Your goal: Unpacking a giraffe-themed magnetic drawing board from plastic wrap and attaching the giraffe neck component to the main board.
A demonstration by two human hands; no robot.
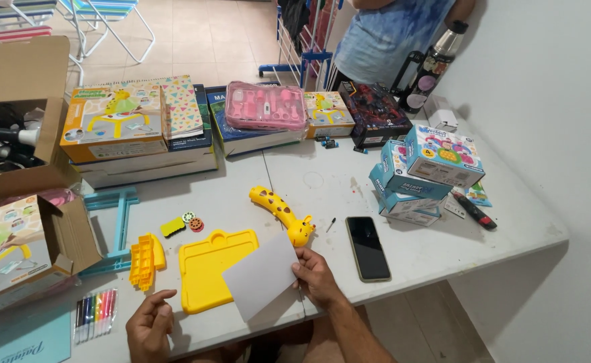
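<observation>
Resting loosely curled and empty on the table (443, 249), left hand (149, 323) is lying beside the yellow drawing board (204, 265); right hand (315, 275) is pinching a white paper sheet (260, 275) over it, giraffe projector (278, 210) lying unattached behind.

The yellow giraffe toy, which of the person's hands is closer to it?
The right hand. It holds a white card just below the giraffe toy's head, almost touching it. The left hand rests farther off, down at the table's near edge beside the marker pens.
</observation>
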